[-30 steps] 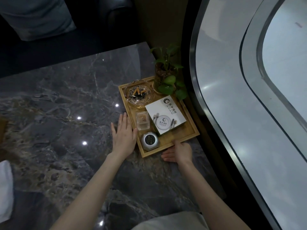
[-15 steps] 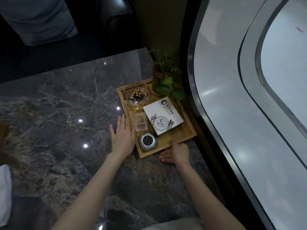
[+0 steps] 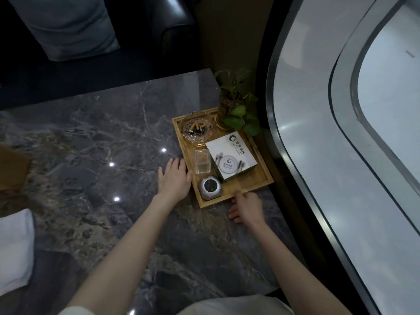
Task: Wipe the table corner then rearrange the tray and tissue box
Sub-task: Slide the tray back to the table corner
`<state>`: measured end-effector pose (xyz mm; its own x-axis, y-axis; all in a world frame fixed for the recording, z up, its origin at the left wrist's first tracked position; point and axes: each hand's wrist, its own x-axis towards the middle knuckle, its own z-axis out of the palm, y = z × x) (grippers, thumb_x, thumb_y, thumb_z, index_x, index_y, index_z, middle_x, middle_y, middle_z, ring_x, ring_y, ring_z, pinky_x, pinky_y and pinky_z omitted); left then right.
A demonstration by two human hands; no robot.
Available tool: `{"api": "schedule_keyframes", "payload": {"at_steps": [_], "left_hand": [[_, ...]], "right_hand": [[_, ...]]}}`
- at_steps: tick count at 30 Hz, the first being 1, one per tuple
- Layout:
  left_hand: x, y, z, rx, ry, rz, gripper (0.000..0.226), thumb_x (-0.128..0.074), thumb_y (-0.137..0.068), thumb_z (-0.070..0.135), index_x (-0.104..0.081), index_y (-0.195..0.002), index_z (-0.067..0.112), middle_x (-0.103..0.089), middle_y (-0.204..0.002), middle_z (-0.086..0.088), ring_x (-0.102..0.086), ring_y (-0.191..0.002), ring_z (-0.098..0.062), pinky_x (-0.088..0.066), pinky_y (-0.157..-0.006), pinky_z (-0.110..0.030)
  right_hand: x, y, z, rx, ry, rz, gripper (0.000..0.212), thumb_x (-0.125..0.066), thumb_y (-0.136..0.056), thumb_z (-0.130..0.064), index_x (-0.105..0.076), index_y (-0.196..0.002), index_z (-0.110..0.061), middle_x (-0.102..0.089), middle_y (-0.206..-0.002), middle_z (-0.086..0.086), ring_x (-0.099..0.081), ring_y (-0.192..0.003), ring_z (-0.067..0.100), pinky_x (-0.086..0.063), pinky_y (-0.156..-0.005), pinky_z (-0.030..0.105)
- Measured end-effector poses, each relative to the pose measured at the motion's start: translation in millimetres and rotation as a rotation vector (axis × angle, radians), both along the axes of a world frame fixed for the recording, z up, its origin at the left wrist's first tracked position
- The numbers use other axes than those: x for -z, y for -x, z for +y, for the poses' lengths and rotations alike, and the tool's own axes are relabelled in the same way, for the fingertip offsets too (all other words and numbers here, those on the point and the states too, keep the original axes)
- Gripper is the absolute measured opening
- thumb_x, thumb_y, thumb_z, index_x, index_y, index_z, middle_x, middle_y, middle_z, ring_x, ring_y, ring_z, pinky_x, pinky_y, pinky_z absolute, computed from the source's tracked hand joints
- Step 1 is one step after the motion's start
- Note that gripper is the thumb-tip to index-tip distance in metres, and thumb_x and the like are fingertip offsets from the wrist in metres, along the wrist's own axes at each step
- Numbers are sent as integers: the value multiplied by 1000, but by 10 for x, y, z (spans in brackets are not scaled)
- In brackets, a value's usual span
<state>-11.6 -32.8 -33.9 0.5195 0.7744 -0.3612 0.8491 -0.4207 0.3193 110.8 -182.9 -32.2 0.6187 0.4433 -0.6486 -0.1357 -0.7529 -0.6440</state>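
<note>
A dark grey marble table (image 3: 95, 142) with pale veins and rusty patches fills the view, glossy enough to mirror small ceiling lights; beyond its far edge sits black leather seating with a grey cushion (image 3: 66, 26), and to the right curves a broad grey band with a dark rim.

At the table's far right corner lies a rectangular bamboo tray (image 3: 254, 178) with a low raised rim. Its long axis runs from the near edge away toward the far edge, skewed a little leftward at the far end. On it stand a round glass ashtray (image 3: 198, 130) holding butts and ash, a small clear square toothpick holder (image 3: 202, 162), a grey faceted puck with a dark round face (image 3: 210, 187), and a potted green plant (image 3: 236, 110) at the far right corner. The white tissue box (image 3: 231, 155), flat and rectangular with printed logos, lies along the tray's right half, its long axis roughly following the tray's.

The left hand (image 3: 173, 180) lies flat, fingers spread open, palm down on the marble, pressed against the tray's left rim, gripping nothing. The right hand (image 3: 246, 206) is loosely curled on the table, its fingertips meeting the tray's near rim; whether it pinches the rim cannot be told.

A folded white cloth (image 3: 14, 248) lies at the table's left edge, well apart.
</note>
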Motion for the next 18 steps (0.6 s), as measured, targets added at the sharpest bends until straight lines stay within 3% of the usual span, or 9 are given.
{"api": "schedule_keyframes", "payload": {"at_steps": [3,5,7,11,15,18], "left_hand": [[-142,79,-47,21,-120,-112,34,-33,-94,30,-59,-108,12,-57,-121,-11,-47,-117,-26,-35,-100,-46],[-241,172,-90,-4,-195,-214,28,-39,-91,25,-63,-91,11,-65,-94,-10,-59,-90,-27,-45,-80,-41],[-324,291,-96,-25,-243,-255,25,-42,-89,22,-63,-85,9,-66,-83,-9,-61,-78,-27,-46,-71,-39],[-456,652,-56,-37,-290,-276,23,-44,-88,22,-63,-87,8,-66,-82,-9,-61,-78,-27,-46,-69,-38],[-571,1239,46,-111,-344,-255,23,-46,-88,22,-64,-91,7,-67,-86,-12,-61,-84,-31,-47,-73,-40],[-687,1716,162,-185,-369,-257,22,-48,-87,20,-63,-93,6,-67,-90,-15,-60,-86,-32,-48,-75,-42]], "right_hand": [[-67,159,-30,-316,86,-323,36,-42,-91,-30,-62,-76,-4,-70,-81,15,-65,-74,30,-51,-67,36],[-121,257,-9,-495,134,-503,35,-42,-91,-31,-62,-78,-5,-70,-87,15,-63,-81,32,-42,-63,30],[-175,342,55,-649,147,-613,33,-42,-91,-29,-62,-78,-5,-69,-89,17,-63,-83,34,-40,-63,32],[-294,571,257,-831,122,-716,29,-42,-91,-28,-60,-88,-6,-69,-91,18,-63,-85,36,-45,-66,35],[-428,929,573,-873,-19,-739,27,-40,-92,-27,-55,-78,-9,-68,-84,16,-63,-78,35,-44,-60,36],[-485,1236,866,-869,-128,-727,21,-42,-92,-27,-54,-94,-10,-68,-88,15,-63,-82,35,-48,-65,39]]}}
